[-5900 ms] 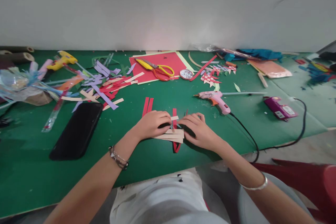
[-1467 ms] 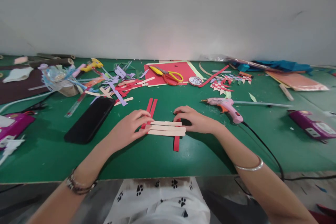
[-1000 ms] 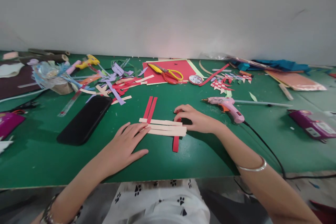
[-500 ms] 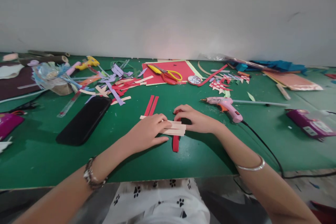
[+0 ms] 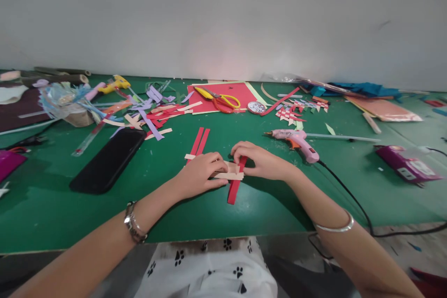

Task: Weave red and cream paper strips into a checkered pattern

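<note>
My left hand (image 5: 199, 173) is closed over several cream paper strips (image 5: 232, 176) that lie side by side, pressing them to the table with thumb and fingers. A red paper strip (image 5: 233, 193) crosses these near their right ends, its lower end pointing towards me. At its upper end my right hand (image 5: 262, 163) pinches the red strip between thumb and fingers. Two more red strips (image 5: 202, 138) stick out beyond my left hand, woven with the cream ones. My left fingers hide the middle of the weave.
A pink glue gun (image 5: 296, 141) with a cord lies to the right, a black phone (image 5: 109, 160) to the left. Behind are scissors (image 5: 220, 98) on red paper (image 5: 240, 89), a heap of paper strips (image 5: 164, 114) and a round tin (image 5: 256, 108). A purple box (image 5: 407, 162) stands far right.
My right fingers have lifted the upper end of the red strip, and some cream ends now stand bent up beside it. The left hand keeps its hold.
</note>
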The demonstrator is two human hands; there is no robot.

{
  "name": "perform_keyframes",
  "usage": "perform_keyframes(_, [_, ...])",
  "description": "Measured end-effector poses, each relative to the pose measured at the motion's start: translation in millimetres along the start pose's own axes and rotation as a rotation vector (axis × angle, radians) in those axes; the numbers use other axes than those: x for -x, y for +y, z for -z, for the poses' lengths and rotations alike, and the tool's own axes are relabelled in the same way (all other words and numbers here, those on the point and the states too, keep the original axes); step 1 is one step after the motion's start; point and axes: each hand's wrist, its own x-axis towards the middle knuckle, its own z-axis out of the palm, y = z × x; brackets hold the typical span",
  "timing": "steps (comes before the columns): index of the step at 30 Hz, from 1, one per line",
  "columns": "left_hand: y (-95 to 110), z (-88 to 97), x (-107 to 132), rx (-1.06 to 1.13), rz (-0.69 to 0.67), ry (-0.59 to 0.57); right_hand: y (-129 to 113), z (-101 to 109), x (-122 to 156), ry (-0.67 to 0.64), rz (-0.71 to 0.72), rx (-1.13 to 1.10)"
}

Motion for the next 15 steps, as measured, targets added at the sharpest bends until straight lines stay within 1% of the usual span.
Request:
perform_keyframes(4, [-1.0, -1.3, -0.9, 0.031, 0.001, 0.008, -0.7, 0.2, 2.2, -0.018, -0.018, -0.027])
perform_keyframes(12, [-4.1, -4.8, -0.4, 0.119, 0.038, 0.019, -0.5, 4.1, 7.7, -0.12, -0.123, -0.073])
perform_keyframes(15, [-5.4, -5.5, -0.5, 0.153, 0.041, 0.016, 1.4, 7.2, 10.7, -0.164, -0.128, -0.11])
